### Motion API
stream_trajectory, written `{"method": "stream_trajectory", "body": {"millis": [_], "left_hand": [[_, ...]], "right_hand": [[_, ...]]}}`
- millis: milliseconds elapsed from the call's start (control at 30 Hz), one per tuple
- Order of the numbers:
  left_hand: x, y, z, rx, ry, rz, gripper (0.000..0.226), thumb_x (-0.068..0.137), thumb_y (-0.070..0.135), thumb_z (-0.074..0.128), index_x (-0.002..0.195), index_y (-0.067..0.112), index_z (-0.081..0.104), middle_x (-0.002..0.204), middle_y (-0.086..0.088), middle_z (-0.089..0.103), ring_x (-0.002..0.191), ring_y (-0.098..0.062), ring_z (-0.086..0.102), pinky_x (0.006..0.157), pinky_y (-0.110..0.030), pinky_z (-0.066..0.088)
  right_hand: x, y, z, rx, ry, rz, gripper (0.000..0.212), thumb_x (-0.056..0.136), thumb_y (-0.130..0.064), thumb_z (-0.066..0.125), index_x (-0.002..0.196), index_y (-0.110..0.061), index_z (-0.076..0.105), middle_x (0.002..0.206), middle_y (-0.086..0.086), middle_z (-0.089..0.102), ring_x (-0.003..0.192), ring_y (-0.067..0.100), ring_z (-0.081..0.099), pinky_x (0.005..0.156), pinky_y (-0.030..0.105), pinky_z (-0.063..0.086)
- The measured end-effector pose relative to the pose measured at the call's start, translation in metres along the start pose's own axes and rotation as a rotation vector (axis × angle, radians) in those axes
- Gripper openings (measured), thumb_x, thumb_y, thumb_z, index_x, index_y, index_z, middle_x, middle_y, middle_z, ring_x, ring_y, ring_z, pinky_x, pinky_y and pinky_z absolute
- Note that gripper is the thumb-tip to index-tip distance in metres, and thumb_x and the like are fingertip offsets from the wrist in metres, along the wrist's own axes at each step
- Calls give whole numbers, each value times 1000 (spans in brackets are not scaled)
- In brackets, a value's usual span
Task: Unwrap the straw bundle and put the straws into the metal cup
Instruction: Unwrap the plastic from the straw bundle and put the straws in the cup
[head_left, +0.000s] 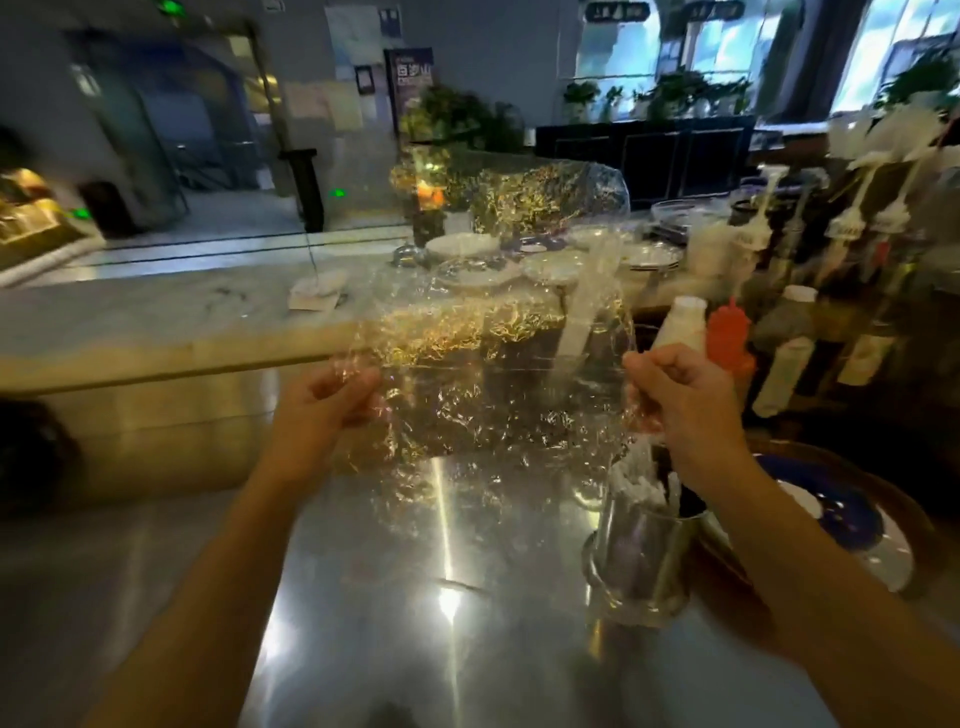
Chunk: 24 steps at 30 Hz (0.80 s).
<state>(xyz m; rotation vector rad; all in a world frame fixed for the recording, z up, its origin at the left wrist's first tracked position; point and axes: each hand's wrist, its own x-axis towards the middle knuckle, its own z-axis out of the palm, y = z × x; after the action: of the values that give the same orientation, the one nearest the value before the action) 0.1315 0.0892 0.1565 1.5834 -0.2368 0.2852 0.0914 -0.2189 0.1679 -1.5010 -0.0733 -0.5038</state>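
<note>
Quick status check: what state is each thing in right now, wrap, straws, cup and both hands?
Clear wrap: off the straws, crinkled, stretched out in the air between both hands.
Straws: standing in the cup.
Metal cup: upright on the steel counter.
Left hand: grip shut on wrap.
Right hand: grip shut on wrap.

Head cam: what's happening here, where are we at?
A person holds a crinkled clear plastic wrap spread between the left hand and the right hand above a steel counter. The wrap looks empty. White straws already stand in the metal cup below the right hand, so the unwrapping looks done; the wrap is not yet put down.
</note>
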Motion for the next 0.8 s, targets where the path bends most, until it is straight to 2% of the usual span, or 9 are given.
{"method": "stream_trajectory", "body": {"millis": [100, 233, 333, 433, 633, 733, 800], "left_hand": [[-13, -11, -25, -13, 66, -88, 24, 66, 40, 71, 74, 17, 71, 60, 4, 64, 59, -15, 59, 61, -32, 52], [-30, -26, -48, -69, 105, -158, 8, 69, 27, 67, 67, 19, 69, 58, 7, 67, 57, -8, 62, 59, -23, 56], [-41, -33, -61, -71, 137, -189, 6, 68, 26, 66, 67, 22, 71, 60, 8, 67, 57, -7, 61, 54, -19, 54], [-54, -42, -71, -49, 171, -212, 7, 71, 26, 67, 70, 20, 71, 55, 10, 63, 51, -3, 56, 50, -18, 50], [-77, -52, -80, -38, 170, -250, 14, 75, 22, 64, 61, 21, 65, 53, 8, 60, 49, -6, 54, 46, -19, 47], [-83, -57, -83, -33, 173, -255, 13, 72, 23, 66, 67, 12, 63, 53, 6, 60, 50, -8, 55, 45, -20, 48], [-86, -62, -84, -28, 170, -264, 9, 77, 16, 65, 70, 10, 63, 55, 6, 60, 50, -8, 55, 46, -19, 48]], "right_hand": [[-4, 11, 17, 8, -30, 31, 14, 74, -28, 66, 62, -23, 62, 46, -8, 58, 40, 4, 47, 39, 16, 41], [-11, 25, 37, -15, -95, 79, 13, 82, -23, 61, 70, -18, 62, 49, -9, 60, 43, 2, 50, 40, 14, 43], [-19, 39, 48, -31, -180, 152, 9, 84, -22, 59, 76, -19, 62, 58, -3, 63, 51, 8, 57, 47, 18, 49], [-26, 51, 58, 14, -281, 248, 5, 81, -14, 62, 85, -11, 63, 61, 1, 66, 51, 11, 60, 45, 20, 49], [-31, 72, 59, -9, -355, 305, 7, 80, -8, 62, 76, -11, 67, 57, 2, 69, 49, 13, 63, 41, 20, 48], [-33, 82, 57, -32, -382, 346, 10, 81, -9, 62, 75, -14, 68, 61, 2, 71, 53, 15, 64, 43, 19, 48], [-35, 87, 55, -20, -388, 379, 10, 81, -7, 62, 75, -13, 67, 62, 3, 71, 53, 16, 65, 43, 20, 49]]}}
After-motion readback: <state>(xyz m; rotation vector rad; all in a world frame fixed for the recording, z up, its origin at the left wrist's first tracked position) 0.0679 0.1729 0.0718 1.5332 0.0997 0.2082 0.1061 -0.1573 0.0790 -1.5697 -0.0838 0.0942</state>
